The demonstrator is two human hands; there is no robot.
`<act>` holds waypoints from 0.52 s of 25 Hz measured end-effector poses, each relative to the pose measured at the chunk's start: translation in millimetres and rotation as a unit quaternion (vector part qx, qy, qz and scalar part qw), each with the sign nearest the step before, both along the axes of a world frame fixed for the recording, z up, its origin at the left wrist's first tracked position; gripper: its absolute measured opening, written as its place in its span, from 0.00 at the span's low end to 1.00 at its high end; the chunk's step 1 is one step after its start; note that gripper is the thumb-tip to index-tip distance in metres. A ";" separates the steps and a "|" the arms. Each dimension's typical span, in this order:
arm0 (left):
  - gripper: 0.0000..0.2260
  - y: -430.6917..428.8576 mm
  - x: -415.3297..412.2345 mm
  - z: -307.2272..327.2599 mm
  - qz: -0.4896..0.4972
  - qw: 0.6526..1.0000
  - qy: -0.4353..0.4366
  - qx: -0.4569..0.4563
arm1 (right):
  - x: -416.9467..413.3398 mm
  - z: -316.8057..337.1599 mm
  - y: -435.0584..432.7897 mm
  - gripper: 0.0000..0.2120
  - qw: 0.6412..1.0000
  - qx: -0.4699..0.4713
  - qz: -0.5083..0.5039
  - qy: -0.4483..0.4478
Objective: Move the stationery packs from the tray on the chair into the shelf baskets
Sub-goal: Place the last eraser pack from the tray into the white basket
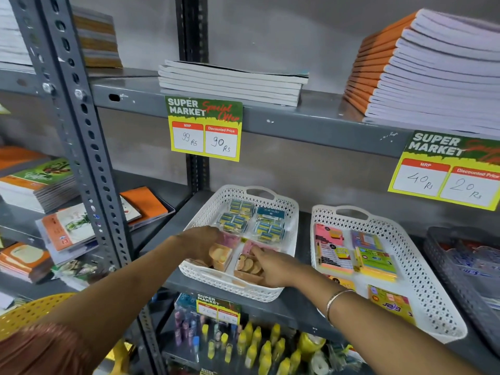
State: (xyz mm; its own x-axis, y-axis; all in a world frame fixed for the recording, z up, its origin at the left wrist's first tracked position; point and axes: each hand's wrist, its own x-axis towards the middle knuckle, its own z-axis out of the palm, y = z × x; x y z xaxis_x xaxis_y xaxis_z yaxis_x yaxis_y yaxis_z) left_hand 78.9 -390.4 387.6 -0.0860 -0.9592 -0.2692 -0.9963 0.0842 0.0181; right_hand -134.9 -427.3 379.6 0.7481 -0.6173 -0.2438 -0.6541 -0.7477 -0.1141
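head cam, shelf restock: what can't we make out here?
- Left hand fingers: curled behind the biscuit-print pack; grip unclear.
- Right hand: fingertips rest on the other pack; grasp or push unclear.
- Chair and tray: only a yellow perforated edge at the left border.
- Grey basket: cut by the right edge, contents blurred.
- Lower price tag: too small to read.

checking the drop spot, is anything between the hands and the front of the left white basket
Nothing visible does. Both the left hand and right hand are already inside the left white basket, resting on the tan packs in its front half; the blue-and-yellow packs fill only the back.
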 end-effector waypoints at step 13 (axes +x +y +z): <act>0.33 -3.2 4.2 -6.5 -0.058 0.996 -0.068 0.005 | -1.0 8.3 7.7 0.35 1.000 0.004 0.003 0.004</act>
State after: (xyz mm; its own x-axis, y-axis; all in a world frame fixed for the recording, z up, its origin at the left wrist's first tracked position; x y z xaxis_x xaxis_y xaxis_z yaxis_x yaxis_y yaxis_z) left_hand 83.1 -393.6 381.1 -0.1585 -0.9423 -0.2948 -0.9730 0.1997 -0.1153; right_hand -135.9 -419.6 387.9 0.7502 -0.6106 -0.2536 -0.6502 -0.7510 -0.1151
